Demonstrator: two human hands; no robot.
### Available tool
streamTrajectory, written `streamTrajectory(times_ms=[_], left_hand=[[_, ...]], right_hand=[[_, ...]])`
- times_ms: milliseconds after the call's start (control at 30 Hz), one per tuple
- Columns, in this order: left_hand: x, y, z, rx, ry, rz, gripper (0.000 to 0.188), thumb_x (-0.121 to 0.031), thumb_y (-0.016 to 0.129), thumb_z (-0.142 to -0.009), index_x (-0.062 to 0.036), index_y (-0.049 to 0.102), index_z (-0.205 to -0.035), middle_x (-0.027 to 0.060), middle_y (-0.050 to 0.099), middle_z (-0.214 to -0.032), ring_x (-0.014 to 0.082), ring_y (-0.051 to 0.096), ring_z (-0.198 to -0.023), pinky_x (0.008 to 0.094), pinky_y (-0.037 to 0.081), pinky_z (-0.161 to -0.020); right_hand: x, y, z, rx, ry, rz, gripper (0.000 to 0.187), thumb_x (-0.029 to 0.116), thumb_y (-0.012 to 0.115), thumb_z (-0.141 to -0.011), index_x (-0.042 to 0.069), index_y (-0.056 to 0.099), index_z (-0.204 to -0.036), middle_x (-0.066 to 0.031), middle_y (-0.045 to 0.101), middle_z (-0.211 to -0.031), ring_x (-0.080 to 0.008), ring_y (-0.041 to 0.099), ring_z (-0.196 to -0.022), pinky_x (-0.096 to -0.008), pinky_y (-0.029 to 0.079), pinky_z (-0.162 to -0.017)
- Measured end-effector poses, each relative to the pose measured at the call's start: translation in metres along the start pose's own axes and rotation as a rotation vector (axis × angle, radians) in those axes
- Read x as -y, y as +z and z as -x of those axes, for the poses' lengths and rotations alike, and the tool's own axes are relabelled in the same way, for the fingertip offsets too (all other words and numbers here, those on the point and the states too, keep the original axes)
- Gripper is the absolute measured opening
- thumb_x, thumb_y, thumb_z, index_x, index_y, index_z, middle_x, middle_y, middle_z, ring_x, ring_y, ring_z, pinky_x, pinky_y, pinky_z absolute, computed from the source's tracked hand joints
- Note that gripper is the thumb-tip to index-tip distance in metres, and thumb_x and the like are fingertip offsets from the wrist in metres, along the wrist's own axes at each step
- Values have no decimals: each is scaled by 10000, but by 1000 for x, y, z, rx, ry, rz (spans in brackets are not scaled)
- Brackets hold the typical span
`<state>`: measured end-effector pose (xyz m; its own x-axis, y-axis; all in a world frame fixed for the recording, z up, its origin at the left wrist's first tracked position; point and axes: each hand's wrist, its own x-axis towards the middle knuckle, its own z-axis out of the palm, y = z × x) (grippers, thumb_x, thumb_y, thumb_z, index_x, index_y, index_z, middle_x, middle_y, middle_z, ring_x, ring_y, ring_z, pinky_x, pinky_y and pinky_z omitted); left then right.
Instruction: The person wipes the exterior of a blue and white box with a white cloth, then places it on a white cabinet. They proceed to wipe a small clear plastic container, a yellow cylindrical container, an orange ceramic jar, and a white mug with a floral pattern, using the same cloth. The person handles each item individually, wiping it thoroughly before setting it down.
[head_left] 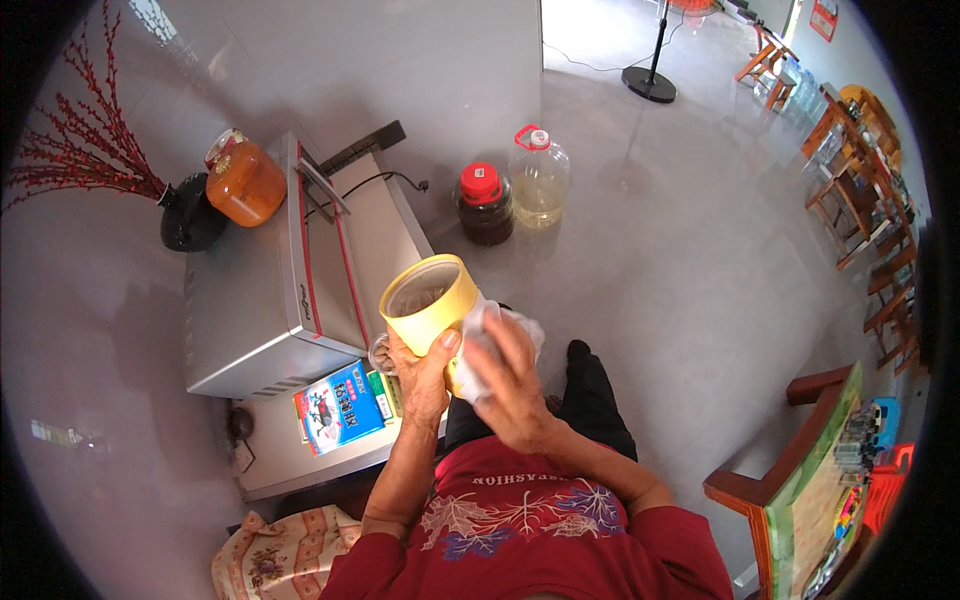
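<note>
So the yellow canister [432, 322]'s just right of the silver oven [250, 310], long axis tilted, rim leaning oven-ward. Left hand [424, 372], nearer the oven, has fingers wrapped round it; right hand [515, 385]'s blurry, half-bent fingers hold white cloth [532, 332] against its oven-far side.

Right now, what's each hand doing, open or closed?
Left hand: closed, holding the yellow container.
Right hand: blurred, holding a white cloth against the container's side.

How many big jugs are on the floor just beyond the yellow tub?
2: the dark jug and, to its right, the pale jug. The tub could hide others.
</note>
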<state>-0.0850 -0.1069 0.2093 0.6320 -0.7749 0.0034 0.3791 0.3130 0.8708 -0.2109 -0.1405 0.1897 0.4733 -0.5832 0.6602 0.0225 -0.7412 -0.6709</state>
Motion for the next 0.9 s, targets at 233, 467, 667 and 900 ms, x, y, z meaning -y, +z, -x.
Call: streamTrajectory(times_ms=[233, 467, 667, 900], left_hand=[[7, -5, -1, 70, 83, -137, 579, -227, 713, -769, -32, 443, -1242, 72, 589, -1109, 152, 576, -972, 292, 474, -853], [11, -7, 10, 199, 142, -90, 759, -175, 809, -623, 11, 433, -1256, 99, 578, -1128, 193, 577, -1015, 319, 466, -905], [15, -10, 3, 93, 258, -150, 829, -238, 822, -596, 14, 401, -1265, 121, 549, -1156, 232, 559, -1064, 362, 452, -936], [32, -10, -8, -158, 467, -438, 854, -186, 833, -600, 9, 360, -1284, 125, 502, -1197, 235, 511, -1115, 367, 402, -983]], right_hand=[[1, -13, -36, -87, -212, 60, 520, 178, 577, -812, 54, 463, -1304, -149, 383, -1388, -383, 365, -1252, -476, 282, -1041], [-10, -32, -61, 56, 440, -1024, 527, 371, 398, -960, 22, 395, -1355, -113, 487, -1293, -170, 474, -1148, -291, 366, -975], [-34, -7, -27, -144, 860, -1367, 474, 357, 389, -972, 19, 430, -1302, -102, 540, -1197, -169, 527, -1073, -297, 394, -959], [-12, 5, -6, -329, 1063, -1782, 441, 323, 444, -955, 95, 393, -1329, -68, 514, -1228, -194, 502, -1129, -345, 378, -997]])
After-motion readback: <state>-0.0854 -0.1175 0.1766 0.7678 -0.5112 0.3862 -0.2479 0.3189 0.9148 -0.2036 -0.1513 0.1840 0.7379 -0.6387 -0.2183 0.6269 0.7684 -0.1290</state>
